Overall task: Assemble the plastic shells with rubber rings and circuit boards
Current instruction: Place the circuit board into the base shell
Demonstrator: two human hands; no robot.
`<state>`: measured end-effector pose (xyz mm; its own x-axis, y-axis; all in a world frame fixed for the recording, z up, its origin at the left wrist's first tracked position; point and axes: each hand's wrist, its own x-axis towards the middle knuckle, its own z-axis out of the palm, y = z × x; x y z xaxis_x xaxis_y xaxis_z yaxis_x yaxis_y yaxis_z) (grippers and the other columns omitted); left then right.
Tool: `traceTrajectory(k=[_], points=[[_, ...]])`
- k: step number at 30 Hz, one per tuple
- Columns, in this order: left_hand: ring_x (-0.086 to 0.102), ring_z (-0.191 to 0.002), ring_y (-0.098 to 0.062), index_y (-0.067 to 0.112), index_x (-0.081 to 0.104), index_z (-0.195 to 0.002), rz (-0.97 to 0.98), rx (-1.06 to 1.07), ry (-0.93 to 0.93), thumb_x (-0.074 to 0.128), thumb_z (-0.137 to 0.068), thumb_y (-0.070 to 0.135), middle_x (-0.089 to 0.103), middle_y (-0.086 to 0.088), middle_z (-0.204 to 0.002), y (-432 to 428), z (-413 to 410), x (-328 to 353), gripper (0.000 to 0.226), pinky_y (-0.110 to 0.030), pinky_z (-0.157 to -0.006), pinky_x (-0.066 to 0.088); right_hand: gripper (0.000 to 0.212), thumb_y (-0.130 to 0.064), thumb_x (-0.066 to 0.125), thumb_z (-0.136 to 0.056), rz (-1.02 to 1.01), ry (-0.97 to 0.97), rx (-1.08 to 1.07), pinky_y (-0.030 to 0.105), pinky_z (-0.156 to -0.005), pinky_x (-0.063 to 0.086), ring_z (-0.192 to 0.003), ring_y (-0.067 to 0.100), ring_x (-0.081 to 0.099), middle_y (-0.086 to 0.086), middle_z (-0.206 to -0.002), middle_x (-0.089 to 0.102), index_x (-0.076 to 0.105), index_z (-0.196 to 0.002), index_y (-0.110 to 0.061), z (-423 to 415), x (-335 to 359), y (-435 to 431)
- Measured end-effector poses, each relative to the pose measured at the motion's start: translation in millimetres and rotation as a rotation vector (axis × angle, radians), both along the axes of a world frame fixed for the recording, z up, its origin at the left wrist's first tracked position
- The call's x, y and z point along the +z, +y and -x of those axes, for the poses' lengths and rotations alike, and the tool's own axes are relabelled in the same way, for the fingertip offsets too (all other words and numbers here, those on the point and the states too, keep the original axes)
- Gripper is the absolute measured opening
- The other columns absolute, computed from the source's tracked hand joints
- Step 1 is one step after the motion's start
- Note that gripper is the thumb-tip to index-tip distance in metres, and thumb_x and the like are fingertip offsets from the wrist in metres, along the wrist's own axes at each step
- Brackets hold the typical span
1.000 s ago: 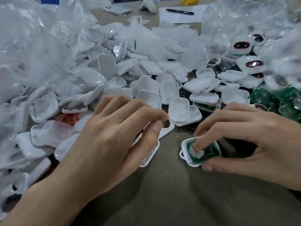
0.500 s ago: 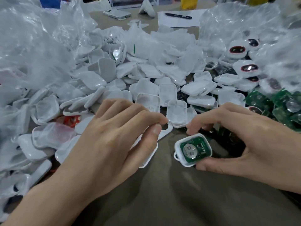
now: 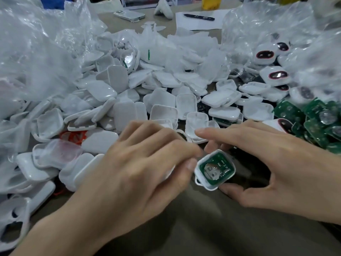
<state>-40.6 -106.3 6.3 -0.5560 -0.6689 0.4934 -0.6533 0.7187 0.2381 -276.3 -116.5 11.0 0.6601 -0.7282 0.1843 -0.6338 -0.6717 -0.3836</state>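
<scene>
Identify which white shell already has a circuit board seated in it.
The shell held in the right hand, nearest the camera: a green board fills it. The piled shells behind look empty or closed.

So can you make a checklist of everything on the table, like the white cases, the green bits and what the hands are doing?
Surface: brown table, bare near the person.
Job's things: shell with green circuit board seated inside; heap of white shells; loose green boards at right; shells with dark rings far right.
Clutter: clear plastic bags at left and right.
Grippers: right hand holds the filled shell; left hand holds another white piece, mostly hidden.
Cables: nothing seen.
Surroundings: phone, pen on paper.
</scene>
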Motion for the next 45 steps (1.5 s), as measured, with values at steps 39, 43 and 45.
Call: traceTrajectory(k=[39,43,45], points=[[0.055,-0.092,-0.015,0.026,0.065,-0.095,-0.227,0.056,-0.018,0.06,-0.086,0.042,0.062,0.014,-0.097,5.1,9.3,-8.3,0.019,-0.035,-0.084,0.045,0.072,-0.042,0.065,-0.083,-0.008,0.0,0.035,0.022,-0.089,0.043,-0.1,0.01,0.058,-0.015,-0.108,0.06,0.036,-0.149,-0.034,-4.4,-3.3,1.4],[0.054,-0.093,-0.014,0.026,0.065,-0.096,-0.219,0.057,-0.021,0.06,-0.086,0.041,0.061,0.014,-0.097,5.1,9.2,-8.0,0.018,-0.034,-0.084,0.045,0.072,-0.041,0.067,-0.084,-0.007,0.009,0.04,0.023,-0.088,0.044,-0.1,0.011,0.058,-0.014,-0.106,0.059,0.036,-0.149,-0.034,-3.6,-3.2,1.3],[0.054,-0.093,-0.014,0.026,0.065,-0.096,-0.221,0.058,-0.02,0.06,-0.086,0.041,0.061,0.015,-0.097,5.1,9.6,-8.3,0.018,-0.033,-0.084,0.045,0.071,-0.041,0.066,-0.084,-0.005,0.009,0.04,0.02,-0.088,0.043,-0.098,0.01,0.056,-0.015,-0.105,0.058,0.037,-0.148,-0.034,-3.4,-2.9,1.3]])
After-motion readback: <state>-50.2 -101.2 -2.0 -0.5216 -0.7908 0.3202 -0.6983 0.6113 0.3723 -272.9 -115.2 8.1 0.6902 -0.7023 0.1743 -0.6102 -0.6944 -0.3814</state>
